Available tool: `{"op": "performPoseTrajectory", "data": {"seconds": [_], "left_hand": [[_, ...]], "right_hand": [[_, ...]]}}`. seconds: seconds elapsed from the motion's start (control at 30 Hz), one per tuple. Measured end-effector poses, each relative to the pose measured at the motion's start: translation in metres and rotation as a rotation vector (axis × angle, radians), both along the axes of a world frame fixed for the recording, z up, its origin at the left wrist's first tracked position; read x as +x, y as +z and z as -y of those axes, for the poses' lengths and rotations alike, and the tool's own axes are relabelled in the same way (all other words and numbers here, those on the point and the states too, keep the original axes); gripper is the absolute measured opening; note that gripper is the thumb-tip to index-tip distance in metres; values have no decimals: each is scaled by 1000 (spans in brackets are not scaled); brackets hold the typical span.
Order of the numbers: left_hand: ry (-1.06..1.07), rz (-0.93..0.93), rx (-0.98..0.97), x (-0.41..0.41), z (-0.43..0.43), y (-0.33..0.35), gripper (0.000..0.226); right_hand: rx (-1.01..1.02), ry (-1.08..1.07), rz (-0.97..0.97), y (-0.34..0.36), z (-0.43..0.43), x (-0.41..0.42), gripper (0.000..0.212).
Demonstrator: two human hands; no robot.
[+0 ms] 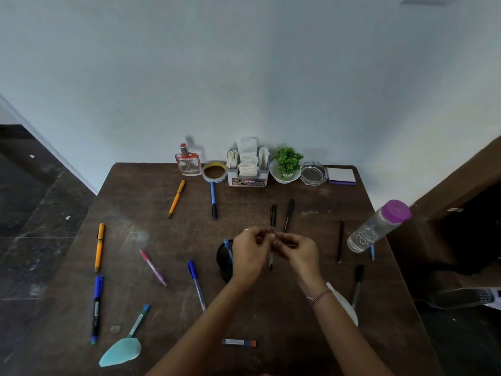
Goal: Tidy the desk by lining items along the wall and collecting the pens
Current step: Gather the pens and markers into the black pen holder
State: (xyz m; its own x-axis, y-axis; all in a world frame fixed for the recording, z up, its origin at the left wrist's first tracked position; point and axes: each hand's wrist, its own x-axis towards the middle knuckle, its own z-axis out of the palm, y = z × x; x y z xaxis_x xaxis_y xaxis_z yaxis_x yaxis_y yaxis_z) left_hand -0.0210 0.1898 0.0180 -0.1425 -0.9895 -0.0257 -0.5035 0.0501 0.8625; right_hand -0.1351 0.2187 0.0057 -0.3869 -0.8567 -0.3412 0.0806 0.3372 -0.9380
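Note:
Both my hands meet over the middle of the brown desk [135,240]. My left hand [250,255] and my right hand [296,252] pinch a black-capped pen [273,215] that stands nearly upright between them. Just left of my left hand, a black pen cup [223,263] holds a blue pen [227,246]. Several loose pens lie around: an orange pen [176,198], a blue pen [213,202], a black pen [289,215], a thin black pen [340,241], an orange marker [99,246], a pink pen [153,267] and a blue-capped pen [197,284].
Along the wall stand a perfume bottle [187,164], tape roll [214,171], tissue holder [248,169], small plant bowl [286,166], glass ashtray [313,172] and notepad [341,175]. A clear bottle with purple cap [379,226] is at the right. A teal scraper [122,350] lies front left.

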Motion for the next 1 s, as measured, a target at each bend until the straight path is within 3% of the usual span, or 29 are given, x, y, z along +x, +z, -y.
{"op": "performPoseTrajectory", "data": {"seconds": [0.23,0.5,1.0], "left_hand": [[95,-32,15,48,5,18,15],[112,145,52,76,-2,-5,15],[45,383,45,83,-12,-33,10]], "right_hand": [[-38,211,-385,12,15,35,15],[-13,399,-678,5,12,63,16],[-8,522,-1006,-13,3,74,26]]}}
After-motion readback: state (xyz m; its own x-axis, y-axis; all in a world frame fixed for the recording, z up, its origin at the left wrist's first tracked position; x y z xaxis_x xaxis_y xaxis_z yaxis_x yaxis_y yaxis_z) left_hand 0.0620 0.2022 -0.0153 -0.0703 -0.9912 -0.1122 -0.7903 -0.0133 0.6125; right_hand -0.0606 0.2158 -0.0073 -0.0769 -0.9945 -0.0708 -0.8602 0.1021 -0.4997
